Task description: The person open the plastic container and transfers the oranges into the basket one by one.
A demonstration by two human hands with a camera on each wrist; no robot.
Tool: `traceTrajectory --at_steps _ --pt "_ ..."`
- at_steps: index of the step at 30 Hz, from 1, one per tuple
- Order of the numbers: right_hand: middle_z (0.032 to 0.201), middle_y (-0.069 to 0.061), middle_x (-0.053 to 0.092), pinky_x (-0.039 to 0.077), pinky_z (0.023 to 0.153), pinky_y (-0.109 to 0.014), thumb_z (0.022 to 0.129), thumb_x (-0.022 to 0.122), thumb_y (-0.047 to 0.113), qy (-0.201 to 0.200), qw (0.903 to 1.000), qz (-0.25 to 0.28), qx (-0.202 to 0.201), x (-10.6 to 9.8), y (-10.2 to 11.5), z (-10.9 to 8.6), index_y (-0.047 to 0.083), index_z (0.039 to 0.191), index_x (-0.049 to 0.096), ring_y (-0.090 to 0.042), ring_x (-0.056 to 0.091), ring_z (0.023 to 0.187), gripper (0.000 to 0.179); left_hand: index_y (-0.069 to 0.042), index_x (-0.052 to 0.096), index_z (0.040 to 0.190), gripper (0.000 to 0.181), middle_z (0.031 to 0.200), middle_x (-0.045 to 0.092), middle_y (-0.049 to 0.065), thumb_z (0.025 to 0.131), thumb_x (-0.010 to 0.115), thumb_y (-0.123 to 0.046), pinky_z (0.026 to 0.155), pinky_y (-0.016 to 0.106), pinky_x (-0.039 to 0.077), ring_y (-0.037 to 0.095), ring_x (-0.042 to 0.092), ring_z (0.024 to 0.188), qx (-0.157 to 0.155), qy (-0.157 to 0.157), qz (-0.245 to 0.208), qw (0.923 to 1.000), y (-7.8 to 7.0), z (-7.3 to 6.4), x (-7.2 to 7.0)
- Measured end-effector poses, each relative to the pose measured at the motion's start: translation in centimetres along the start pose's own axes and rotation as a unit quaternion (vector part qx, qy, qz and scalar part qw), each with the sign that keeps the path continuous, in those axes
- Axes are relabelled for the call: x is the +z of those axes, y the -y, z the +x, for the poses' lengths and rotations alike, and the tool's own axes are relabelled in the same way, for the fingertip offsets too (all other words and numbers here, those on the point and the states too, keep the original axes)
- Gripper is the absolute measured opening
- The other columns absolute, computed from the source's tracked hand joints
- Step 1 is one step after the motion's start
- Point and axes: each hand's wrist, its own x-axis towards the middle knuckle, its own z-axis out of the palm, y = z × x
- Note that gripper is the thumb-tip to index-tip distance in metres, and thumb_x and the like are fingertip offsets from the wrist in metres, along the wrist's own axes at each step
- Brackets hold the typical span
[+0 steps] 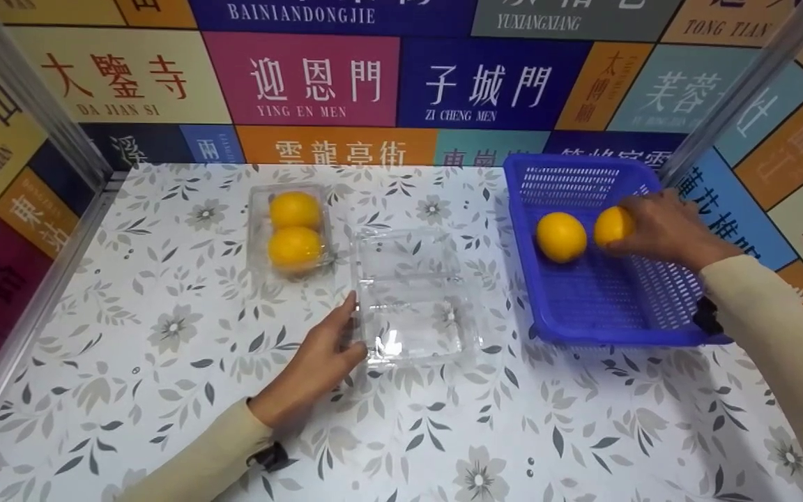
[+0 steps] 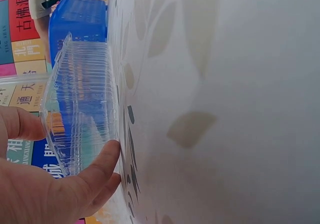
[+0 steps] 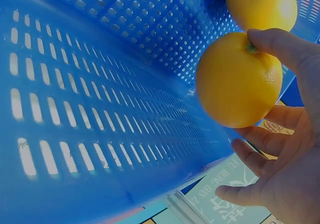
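Pinching an orange (image 3: 239, 82) between thumb and fingers, the right hand (image 1: 659, 226) is partly closed, its grip only as wide as the fruit. In the right wrist view the thumb (image 3: 280, 43) lies across the top by the stem mark, and fingers bend in against the opposite side, while others stand away from it. The held orange is at the right side of the blue basket (image 1: 586, 307), within its walls; whether it touches the floor cannot be told.

The left hand (image 1: 318, 359) is loosely spread at the left side of a clear tray (image 1: 412, 258), thumb and fingers well apart. The left wrist view shows a fingertip low by the tray's base, near the table (image 1: 185, 411), and the thumb up by its rim; the hand has no firm hold.

Inside the basket, a loose orange (image 1: 561, 238) sits by the left wall, just beside the held one. The tray lies between the basket and a clear box (image 1: 259, 240), with a ridge running across it and the table's leaf pattern showing through. The box, behind and to the left of the tray, holds two oranges (image 1: 295, 247), one behind the other and seemingly touching, toward its right side.
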Motion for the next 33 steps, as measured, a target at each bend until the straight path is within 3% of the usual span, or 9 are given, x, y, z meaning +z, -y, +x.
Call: traceTrajectory --at_steps 9,12,15,22,26,33 --pt "0.106 -0.023 0.069 0.035 0.093 -0.065 0.094 0.085 0.037 0.025 0.9994 -0.017 -0.014 0.6 -0.6 0.3 -0.010 0.129 0.066 -0.048 0.051 0.105 0.062 0.007 0.019 0.171 0.088 0.161 0.052 0.029 0.096 0.064 0.000 0.117 0.055 0.048 0.039 0.060 0.138 0.035 0.002 0.038 0.9987 0.2 0.4 -0.1" --pt "0.114 -0.027 0.069 0.030 0.109 -0.076 0.093 0.085 0.036 0.048 0.9988 -0.012 0.000 0.7 -0.7 0.3 -0.011 0.134 0.063 -0.053 0.049 0.113 0.067 0.007 0.020 0.171 0.088 0.163 0.051 0.030 0.095 0.065 0.000 0.118 0.056 0.047 0.039 0.059 0.140 0.035 0.001 0.040 0.9986 0.3 0.4 -0.1" --pt "0.121 -0.031 0.067 0.015 0.119 -0.083 0.092 0.086 0.034 0.067 0.9976 -0.008 0.014 0.6 -0.6 0.3 -0.013 0.136 0.062 -0.056 0.046 0.120 0.069 0.007 0.020 0.171 0.088 0.162 0.051 0.030 0.096 0.065 0.000 0.119 0.056 0.047 0.041 0.059 0.141 0.037 0.000 0.039 0.9986 0.3 0.4 -0.1" --pt "0.132 -0.036 0.065 0.008 0.120 -0.085 0.093 0.085 0.034 0.083 0.9963 -0.013 0.019 0.5 -0.5 0.3 -0.014 0.141 0.059 -0.061 0.042 0.127 0.072 0.006 0.021 0.172 0.087 0.169 0.042 0.030 0.097 0.066 -0.001 0.123 0.056 0.042 0.042 0.051 0.150 0.035 -0.004 0.051 0.9981 0.2 0.4 -0.1" --pt "0.140 -0.038 0.062 0.005 0.117 -0.090 0.096 0.083 0.041 0.085 0.9960 -0.017 0.020 0.5 -0.4 0.2 -0.012 0.148 0.056 -0.064 0.039 0.132 0.079 0.004 0.021 0.172 0.087 0.169 0.041 0.030 0.098 0.066 -0.001 0.123 0.057 0.042 0.043 0.049 0.152 0.032 -0.005 0.055 0.9980 0.2 0.3 -0.1" --pt "0.158 -0.040 0.047 0.009 0.116 -0.091 0.103 0.072 0.057 0.037 0.9992 0.005 0.014 -0.2 0.5 0.4 -0.012 0.158 0.047 -0.068 0.026 0.148 0.092 0.003 0.021 0.172 0.087 0.167 0.044 0.031 0.097 0.065 -0.001 0.120 0.057 0.045 0.043 0.052 0.148 0.034 -0.004 0.065 0.9973 0.1 0.3 -0.1"
